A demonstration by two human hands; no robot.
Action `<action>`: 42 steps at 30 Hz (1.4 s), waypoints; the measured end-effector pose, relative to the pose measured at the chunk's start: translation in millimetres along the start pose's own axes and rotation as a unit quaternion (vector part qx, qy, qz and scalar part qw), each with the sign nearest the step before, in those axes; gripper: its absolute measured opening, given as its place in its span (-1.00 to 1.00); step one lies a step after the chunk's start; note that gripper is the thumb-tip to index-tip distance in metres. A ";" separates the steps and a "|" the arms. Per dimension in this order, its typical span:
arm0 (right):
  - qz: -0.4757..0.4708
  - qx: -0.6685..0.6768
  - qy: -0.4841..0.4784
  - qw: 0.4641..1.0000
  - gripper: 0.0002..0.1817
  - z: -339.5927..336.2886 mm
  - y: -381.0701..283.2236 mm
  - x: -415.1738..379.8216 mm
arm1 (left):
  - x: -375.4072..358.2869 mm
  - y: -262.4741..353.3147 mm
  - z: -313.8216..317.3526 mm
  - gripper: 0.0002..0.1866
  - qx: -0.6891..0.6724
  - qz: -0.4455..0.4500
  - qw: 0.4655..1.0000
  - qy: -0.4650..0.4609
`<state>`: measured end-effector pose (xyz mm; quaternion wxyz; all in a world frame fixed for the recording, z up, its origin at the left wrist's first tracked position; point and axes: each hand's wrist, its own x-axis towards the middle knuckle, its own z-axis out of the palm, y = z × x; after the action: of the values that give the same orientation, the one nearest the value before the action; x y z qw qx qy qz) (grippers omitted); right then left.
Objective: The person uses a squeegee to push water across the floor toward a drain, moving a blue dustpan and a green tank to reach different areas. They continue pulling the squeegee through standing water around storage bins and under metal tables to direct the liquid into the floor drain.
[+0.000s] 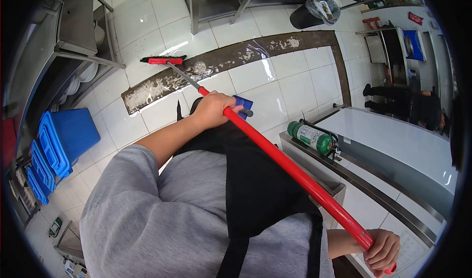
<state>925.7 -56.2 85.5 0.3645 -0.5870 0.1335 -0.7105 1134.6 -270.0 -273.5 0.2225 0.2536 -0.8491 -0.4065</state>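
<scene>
A long red broom handle [295,172] runs diagonally across my body, turning to bare metal near its far end. My left hand [214,110] is closed round its upper-middle part, and my right hand [382,251] grips the near end at the lower right. The red broom head [166,60] with black bristles rests on the white tiles, with dark specks beside it. Next to my left thumb, the end of a dark rod [246,113] sticks out in front of a blue piece [244,101]; I cannot tell whether that hand holds the rod too.
A dark, wet floor strip [216,61] crosses the tiles. Blue bins [73,135] and a steel counter [78,27] stand left. A lined trash can [314,13] is at the back. A green cylinder [312,137] lies right, near a white-topped unit [393,140]. A person [418,106] stands beyond.
</scene>
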 end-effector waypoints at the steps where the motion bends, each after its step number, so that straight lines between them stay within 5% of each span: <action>1: 0.001 0.001 -0.001 1.000 -0.63 -0.7 -0.2 -1.0 | -2.1 -0.2 0.3 -0.66 0.004 -0.001 1.000 -0.002; 6: 0.005 0.023 -0.012 1.000 -0.65 -3.4 1.3 -6.9 | -27.9 4.9 -10.0 -0.66 0.002 -0.014 0.999 0.050; 8: 0.008 0.015 0.167 0.986 -0.64 -1.0 -4.4 -18.3 | -44.4 -1.0 -18.3 -0.66 0.001 -0.029 0.996 0.081; 10: 0.048 -0.018 0.202 0.978 -0.64 -6.3 7.0 -24.8 | -64.4 -14.6 -20.2 -0.65 0.031 -0.089 0.988 0.125; 14: 0.145 0.013 0.145 0.979 -0.72 -17.3 59.1 -40.0 | -102.6 -53.6 -28.0 -0.62 0.086 -0.166 0.962 0.200; 21: 0.344 0.010 -0.101 0.933 -0.71 -15.0 137.2 -20.9 | -148.1 -120.1 -22.9 -0.63 0.096 -0.249 0.931 0.249; 26: 0.276 0.129 -0.265 0.915 -0.76 -40.2 103.3 27.8 | -123.3 -67.1 -53.6 -0.64 0.070 -0.240 0.956 0.152; 29: 0.239 0.156 -0.130 0.950 -0.69 -52.3 95.4 33.1 | -121.5 -43.4 -69.3 -0.65 0.130 -0.252 0.937 0.206; 34: 0.312 0.199 0.039 0.928 -0.70 -28.2 199.5 18.9 | -179.7 -124.1 -120.0 -0.68 0.169 -0.271 0.896 0.309; 36: 0.367 0.124 0.007 0.922 -0.78 -8.2 258.8 8.0 | -209.2 -163.1 -151.0 -0.70 0.186 -0.319 0.866 0.337; 38: 0.375 0.028 -0.125 0.918 -0.83 12.9 325.1 -1.3 | -245.4 -212.3 -172.8 -0.73 0.276 -0.417 0.819 0.283; 42: 0.398 0.066 -0.231 0.885 -0.88 60.4 413.9 -33.6 | -279.7 -284.9 -167.2 -0.66 0.301 -0.505 0.777 0.224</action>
<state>1133.0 -308.3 -178.3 0.6749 -0.6069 0.2210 -0.3569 1519.5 -349.6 -455.0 0.0809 0.7841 -0.6043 -0.1160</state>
